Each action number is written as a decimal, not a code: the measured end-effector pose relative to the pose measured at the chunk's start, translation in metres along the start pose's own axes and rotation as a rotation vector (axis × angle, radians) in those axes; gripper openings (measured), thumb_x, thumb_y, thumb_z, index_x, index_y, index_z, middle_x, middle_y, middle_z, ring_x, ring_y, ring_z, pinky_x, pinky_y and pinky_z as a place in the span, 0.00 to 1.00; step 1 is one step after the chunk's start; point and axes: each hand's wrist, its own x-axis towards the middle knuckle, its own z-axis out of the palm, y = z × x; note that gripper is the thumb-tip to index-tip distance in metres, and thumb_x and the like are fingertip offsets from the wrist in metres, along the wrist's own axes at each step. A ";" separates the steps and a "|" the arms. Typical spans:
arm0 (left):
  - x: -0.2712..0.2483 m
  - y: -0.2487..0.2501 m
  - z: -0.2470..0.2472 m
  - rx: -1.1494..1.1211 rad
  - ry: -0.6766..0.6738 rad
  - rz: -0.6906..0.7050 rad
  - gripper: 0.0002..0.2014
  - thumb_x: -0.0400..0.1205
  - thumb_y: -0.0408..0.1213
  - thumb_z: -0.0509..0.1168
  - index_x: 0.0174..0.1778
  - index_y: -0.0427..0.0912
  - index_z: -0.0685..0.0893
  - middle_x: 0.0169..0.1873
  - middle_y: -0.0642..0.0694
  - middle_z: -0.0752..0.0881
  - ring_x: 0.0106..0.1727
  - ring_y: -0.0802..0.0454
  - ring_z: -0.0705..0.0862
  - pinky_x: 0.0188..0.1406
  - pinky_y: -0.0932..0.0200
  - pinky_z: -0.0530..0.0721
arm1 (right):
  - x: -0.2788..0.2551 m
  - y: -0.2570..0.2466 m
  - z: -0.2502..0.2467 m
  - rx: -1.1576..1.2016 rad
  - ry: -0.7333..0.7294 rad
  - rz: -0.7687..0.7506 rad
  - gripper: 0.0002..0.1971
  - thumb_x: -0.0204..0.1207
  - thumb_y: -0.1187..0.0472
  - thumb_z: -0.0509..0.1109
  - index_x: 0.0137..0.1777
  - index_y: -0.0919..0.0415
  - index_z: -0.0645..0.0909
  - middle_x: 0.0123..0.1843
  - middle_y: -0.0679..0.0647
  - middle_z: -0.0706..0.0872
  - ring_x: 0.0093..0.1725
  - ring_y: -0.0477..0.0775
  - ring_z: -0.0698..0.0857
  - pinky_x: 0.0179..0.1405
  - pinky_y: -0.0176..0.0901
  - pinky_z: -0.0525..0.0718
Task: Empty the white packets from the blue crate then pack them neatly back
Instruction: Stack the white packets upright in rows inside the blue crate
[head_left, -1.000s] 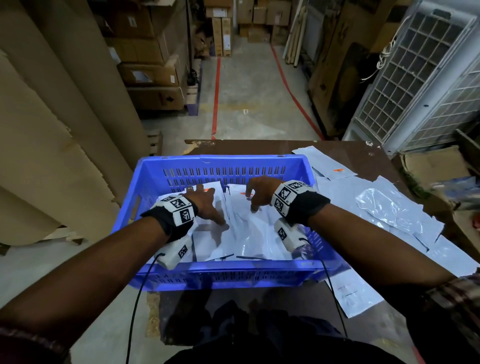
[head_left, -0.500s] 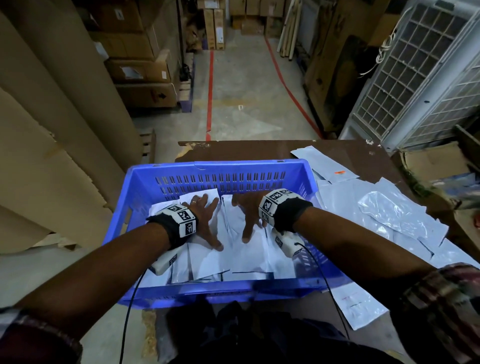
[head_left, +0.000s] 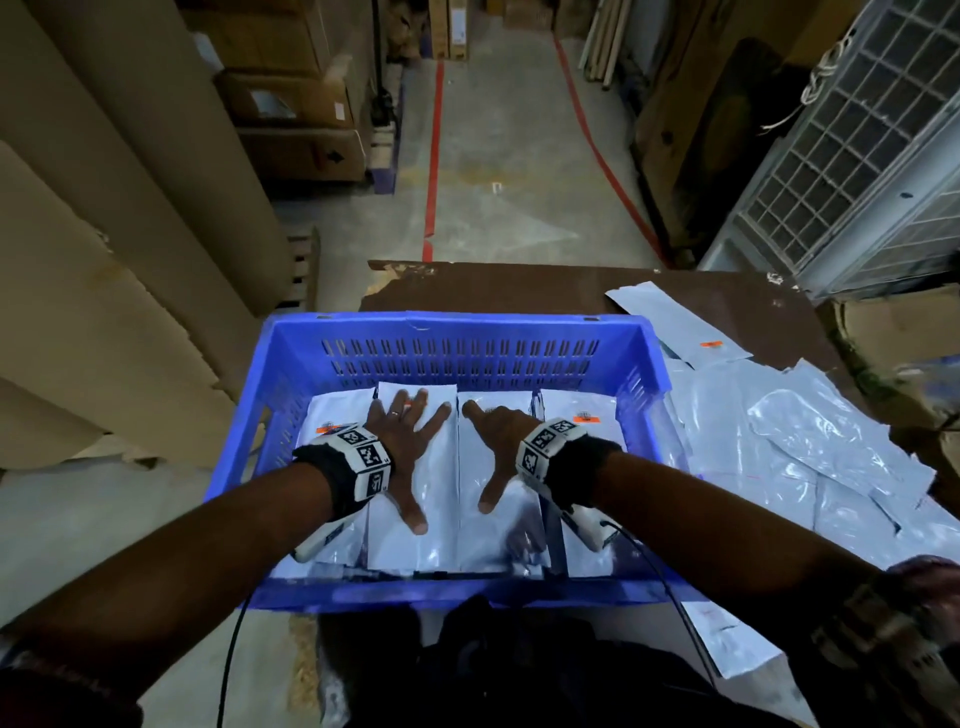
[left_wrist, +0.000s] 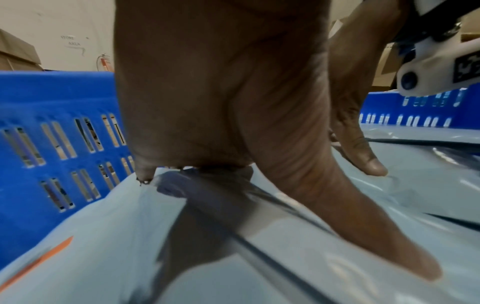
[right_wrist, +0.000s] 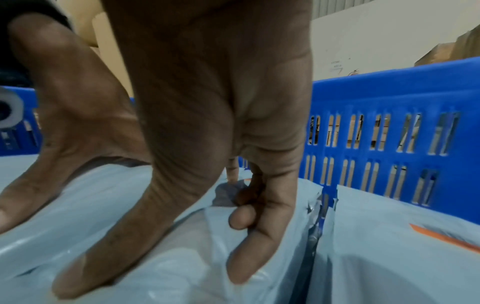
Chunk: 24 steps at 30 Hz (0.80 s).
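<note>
Blue crate: standing on the brown table, at 6 o'clock of the head view, hanging over the table's left edge; slotted walls all round.
Packets in crate: white, glossy, laid flat in side-by-side columns across the crate floor, running from 12 to 6 o'clock; orange tags showing near the far ends of the outer columns.
Left hand: palm down on the second column from the left, fingers straight and fanned apart toward 12 o'clock, thumb stretched toward 5 o'clock; pressing flat, gripping nothing. Ring on one finger.
Left wrist view: heel of the left hand and long thumb on a pale packet, crate wall at 9 o'clock.
Right hand: on the next column, just right of the left hand, the two apart; forefinger pointing to 10 o'clock, thumb to 7 o'clock.
Right fingers: in the right wrist view, thumb and forefinger splayed on the plastic, the outer fingers bent at the packet's edge beside the gap; possibly hooking that edge, blurred there, cannot tell.
Loose packets: spread overlapping on the table at 3 o'clock of the crate, one more at 1 o'clock with an orange tag.
Surroundings: cardboard sheets at 9 o'clock; metal grille at 2 o'clock.
</note>
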 end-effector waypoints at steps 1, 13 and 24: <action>-0.001 0.001 0.000 -0.004 0.014 0.006 0.82 0.48 0.78 0.75 0.80 0.54 0.21 0.82 0.38 0.26 0.83 0.33 0.29 0.79 0.26 0.36 | -0.001 0.003 -0.001 -0.002 -0.004 -0.004 0.78 0.50 0.39 0.89 0.87 0.54 0.33 0.88 0.60 0.54 0.86 0.59 0.58 0.82 0.56 0.64; -0.004 0.004 0.014 -0.042 0.017 0.050 0.73 0.60 0.82 0.65 0.82 0.46 0.24 0.81 0.39 0.24 0.82 0.39 0.24 0.81 0.40 0.32 | -0.035 0.004 -0.018 -0.196 -0.016 0.005 0.56 0.59 0.47 0.88 0.81 0.61 0.59 0.82 0.64 0.60 0.77 0.66 0.72 0.68 0.54 0.77; -0.005 0.014 0.021 -0.040 0.073 0.043 0.74 0.58 0.83 0.64 0.82 0.46 0.24 0.81 0.39 0.24 0.82 0.39 0.24 0.81 0.39 0.31 | -0.034 -0.001 0.004 -0.251 0.094 -0.003 0.63 0.55 0.43 0.89 0.83 0.62 0.54 0.74 0.65 0.64 0.69 0.67 0.75 0.64 0.60 0.82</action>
